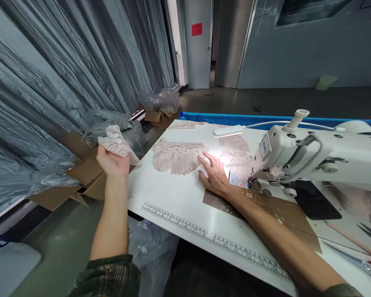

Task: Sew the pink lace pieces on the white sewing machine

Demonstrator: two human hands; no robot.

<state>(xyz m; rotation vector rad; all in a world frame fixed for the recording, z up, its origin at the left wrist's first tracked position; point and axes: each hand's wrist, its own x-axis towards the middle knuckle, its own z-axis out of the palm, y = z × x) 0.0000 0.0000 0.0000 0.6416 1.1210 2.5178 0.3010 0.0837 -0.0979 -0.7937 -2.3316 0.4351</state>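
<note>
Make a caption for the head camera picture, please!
Left hand holds a crumpled beige lace piece; right hand rests on a flat white tabletop near a bulky white sewing machine.

Left sleeve (109, 277) dark green plaid, thin yellowish lines; lap clothing (200, 274) dark

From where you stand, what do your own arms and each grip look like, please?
The left sleeve is dark green plaid with yellowish lines and ends on the forearm; only a greenish edge of the right sleeve shows. Left grip and right grip are both ungloved.
</note>
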